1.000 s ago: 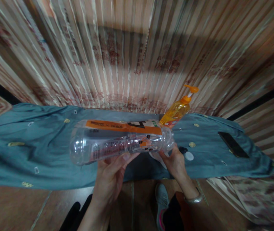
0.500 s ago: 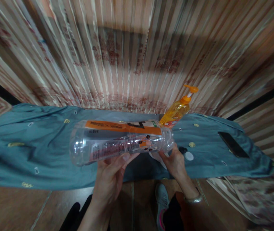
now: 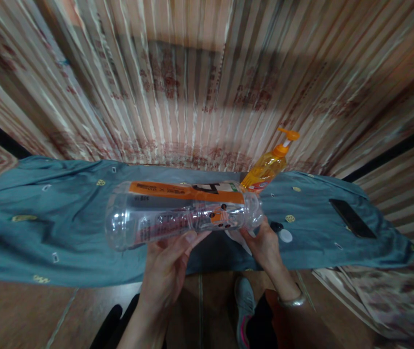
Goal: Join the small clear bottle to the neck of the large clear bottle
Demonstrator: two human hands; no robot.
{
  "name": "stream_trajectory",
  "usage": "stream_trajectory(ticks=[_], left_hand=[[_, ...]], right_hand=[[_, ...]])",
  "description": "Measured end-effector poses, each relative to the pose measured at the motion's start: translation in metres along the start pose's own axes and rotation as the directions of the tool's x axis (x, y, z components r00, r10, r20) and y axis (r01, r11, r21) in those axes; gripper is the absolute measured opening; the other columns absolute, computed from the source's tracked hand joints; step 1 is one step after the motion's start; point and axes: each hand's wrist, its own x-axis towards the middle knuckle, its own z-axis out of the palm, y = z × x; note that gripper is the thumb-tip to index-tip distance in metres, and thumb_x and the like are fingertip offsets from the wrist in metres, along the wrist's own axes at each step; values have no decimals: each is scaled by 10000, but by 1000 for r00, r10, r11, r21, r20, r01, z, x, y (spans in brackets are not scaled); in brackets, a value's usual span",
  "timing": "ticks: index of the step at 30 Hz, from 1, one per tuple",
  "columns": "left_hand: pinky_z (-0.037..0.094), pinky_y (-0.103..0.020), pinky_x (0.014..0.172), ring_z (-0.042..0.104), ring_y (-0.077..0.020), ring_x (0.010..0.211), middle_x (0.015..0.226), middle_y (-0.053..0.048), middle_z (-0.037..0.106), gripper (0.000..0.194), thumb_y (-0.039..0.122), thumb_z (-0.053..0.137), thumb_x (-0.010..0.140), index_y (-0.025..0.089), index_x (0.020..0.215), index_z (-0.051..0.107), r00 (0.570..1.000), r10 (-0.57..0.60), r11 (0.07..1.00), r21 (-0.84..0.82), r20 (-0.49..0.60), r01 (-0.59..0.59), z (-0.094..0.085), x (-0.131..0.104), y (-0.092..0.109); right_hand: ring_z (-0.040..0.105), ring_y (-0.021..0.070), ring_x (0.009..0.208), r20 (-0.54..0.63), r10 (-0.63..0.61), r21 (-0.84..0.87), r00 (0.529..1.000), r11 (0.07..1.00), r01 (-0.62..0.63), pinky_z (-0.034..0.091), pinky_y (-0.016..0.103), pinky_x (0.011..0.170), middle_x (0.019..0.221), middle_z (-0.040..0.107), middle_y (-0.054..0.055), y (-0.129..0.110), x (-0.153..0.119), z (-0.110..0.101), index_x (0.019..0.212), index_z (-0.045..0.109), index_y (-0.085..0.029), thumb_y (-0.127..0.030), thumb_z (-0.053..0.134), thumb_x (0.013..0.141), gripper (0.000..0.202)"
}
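A large clear plastic bottle (image 3: 163,213) with an orange and grey label lies sideways in the air above the cloth, its neck pointing right. My left hand (image 3: 172,259) grips the body from below, thumb on the near side. At the neck end, my right hand (image 3: 265,245) is closed, its fingertips partly hidden by the bottle. A white piece of tissue or cloth (image 3: 241,241) hangs beside my right fingers. Beyond the neck stands a pump bottle (image 3: 265,169) of yellow liquid with an orange pump. A white cap (image 3: 286,235) and a small black object (image 3: 276,226) lie close to my right hand.
A teal patterned cloth (image 3: 72,232) covers the narrow table. On its right part lies a dark phone (image 3: 352,218). A striped curtain (image 3: 192,106) hangs right behind the table, and a shoe (image 3: 244,298) shows on the tiled floor below.
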Motion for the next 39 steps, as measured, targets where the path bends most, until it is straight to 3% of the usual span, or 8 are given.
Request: stream_trajectory(ticks=[15, 23, 31, 39], left_hand=[[560, -443, 887, 684, -264, 1001, 954, -22, 763, 287, 115, 740, 703, 257, 952, 741, 1000, -3, 1000, 11, 1, 3, 2, 0, 1], [546, -488, 905, 676, -266, 1020, 1000, -17, 754, 309, 103, 730, 711, 268, 972, 730, 1000, 6, 1000, 7, -16, -6, 2, 0, 1], [569, -427, 877, 691, -254, 985, 951, -19, 765, 262, 107, 727, 714, 256, 928, 744, 1000, 8, 1000, 2, 16, -8, 2, -1, 1], [544, -481, 916, 669, -261, 1040, 1027, -17, 749, 314, 94, 709, 733, 269, 994, 718, 1000, 10, 1000, 1, 17, -10, 1, 0, 0]], right_hand=[[672, 270, 873, -1, -6, 9, 1000, 1000, 6, 514, 351, 699, 980, 694, 143, 0, 1, 0, 1162, 528, -135, -537, 497, 807, 537], [673, 266, 866, 1, -7, 22, 1000, 1000, 7, 515, 348, 706, 971, 695, 138, 0, 1, 0, 1151, 533, -137, -531, 514, 801, 527], [674, 269, 850, 2, -7, 0, 1000, 1000, 7, 508, 345, 685, 949, 699, 139, -1, 1, -1, 1155, 531, -136, -543, 508, 801, 540], [674, 263, 815, -2, -13, -22, 1000, 1000, 13, 501, 334, 649, 913, 697, 132, -1, 0, -1, 1138, 532, -137, -536, 487, 812, 517]])
